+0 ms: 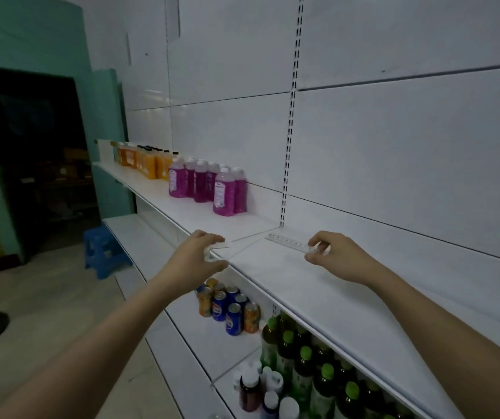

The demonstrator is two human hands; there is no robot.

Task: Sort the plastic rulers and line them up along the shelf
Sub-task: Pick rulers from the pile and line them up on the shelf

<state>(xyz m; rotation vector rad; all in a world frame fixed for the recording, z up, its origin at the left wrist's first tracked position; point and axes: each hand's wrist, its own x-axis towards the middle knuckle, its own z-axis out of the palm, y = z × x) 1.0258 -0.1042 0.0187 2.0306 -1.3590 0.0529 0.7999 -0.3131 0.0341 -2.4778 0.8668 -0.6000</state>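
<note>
A clear plastic ruler [288, 241] lies flat on the white shelf [318, 285], near the back panel. My right hand [333, 257] pinches its right end between thumb and fingers. My left hand [200, 255] is at the shelf's front edge to the left, its fingers curled around a pale flat piece [223, 244] that looks like another ruler; most of it is hidden by the fingers.
Purple bottles [212, 189] and orange bottles [149, 161] stand further left on the same shelf. Below are cans [230, 309] and green-capped bottles [312, 367]. A blue stool [103, 252] stands on the floor to the left.
</note>
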